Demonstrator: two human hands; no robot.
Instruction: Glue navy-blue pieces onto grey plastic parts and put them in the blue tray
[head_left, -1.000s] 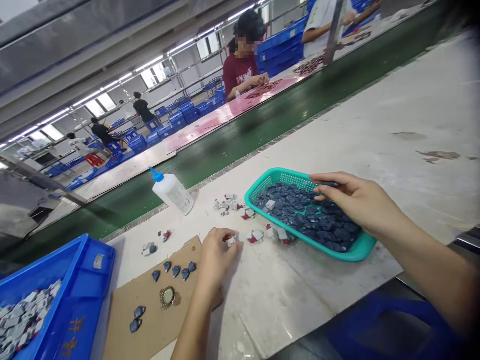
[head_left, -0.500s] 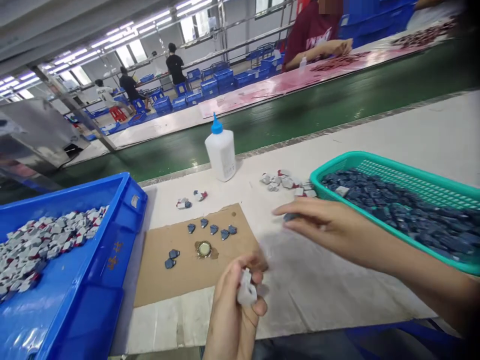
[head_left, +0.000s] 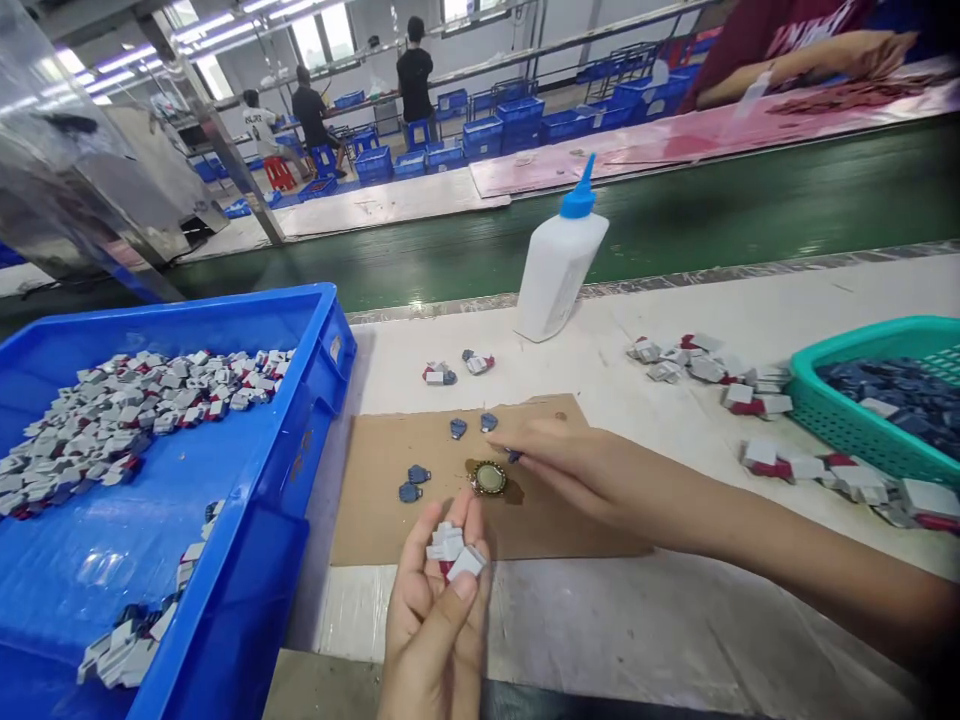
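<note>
My left hand (head_left: 442,620) is palm up at the front of the table, its thumb pressing on a grey-white plastic part with a dark red patch (head_left: 466,564). Over the cardboard sheet (head_left: 375,530), my right hand (head_left: 581,465) pinches a small dark blue plastic piece (head_left: 514,455), mostly covered by the fingers. Just left of those fingertips lies a round cap (head_left: 490,478) with wet stains around it. Several dark blue fist-shaped pieces (head_left: 410,491) rest on the cardboard; others may be hidden under my right hand.
A blue bin (head_left: 255,560) of grey-white and red parts stands left. Behind the cardboard is a white squeeze bottle (head_left: 559,270) with a blue nozzle. At right, loose parts (head_left: 859,478) lie by a green basket (head_left: 832,405) of dark pieces. A co-worker's hands (head_left: 874,55) are across the green belt.
My right hand has moved from beside the green basket to over the cardboard, near the cap. My left hand has turned, showing more of the grey-white part. The camera view has shifted.
</note>
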